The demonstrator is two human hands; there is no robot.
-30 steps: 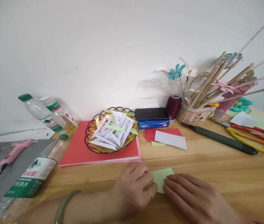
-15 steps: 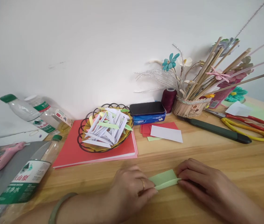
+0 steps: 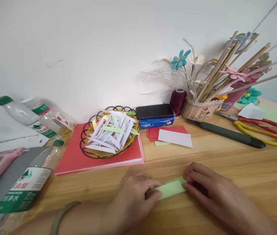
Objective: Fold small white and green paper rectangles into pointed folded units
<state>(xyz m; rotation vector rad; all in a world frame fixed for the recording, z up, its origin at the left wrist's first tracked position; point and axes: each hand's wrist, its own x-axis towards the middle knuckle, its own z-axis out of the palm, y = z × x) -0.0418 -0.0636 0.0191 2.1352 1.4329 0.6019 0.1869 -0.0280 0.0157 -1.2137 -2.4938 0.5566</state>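
Head camera view, looking forward and down over a wooden desk (image 3: 238, 169) set against a white wall.

At the near edge of the desk, a little right of the middle, lies a small light-green paper (image 3: 171, 188), folded over into a narrow strip. The left hand (image 3: 135, 199), with a ring and a green bangle on the wrist, pinches the strip's left end, its fingers drawn together on the paper. The right hand (image 3: 209, 189) presses the right end with its fingertips close together, flat on the fold.

Behind the hands, towards the far edge, a wire basket (image 3: 109, 135) full of folded white and green strips sits on a stack of red sheets (image 3: 79, 156). Just right of that are small red and white paper pieces (image 3: 175, 137), a blue tissue pack (image 3: 156, 117), a dark red thread spool (image 3: 177, 101) and a stick holder (image 3: 199, 109) crowded with wooden sticks and paper flowers. A dark cutter (image 3: 229, 134) and yellow-and-red scissors (image 3: 263, 132) lie near the far right corner. Plastic bottles (image 3: 28, 186) and a pink glue gun (image 3: 2, 161) are at the left edge.

Risks, as a judgement: the paper is thin and the fold looks slightly uneven, so unequal pressure from the two hands could set a crooked crease. The strip lies close to the near edge and could slide off. The lying bottle beside the left forearm could roll if nudged.
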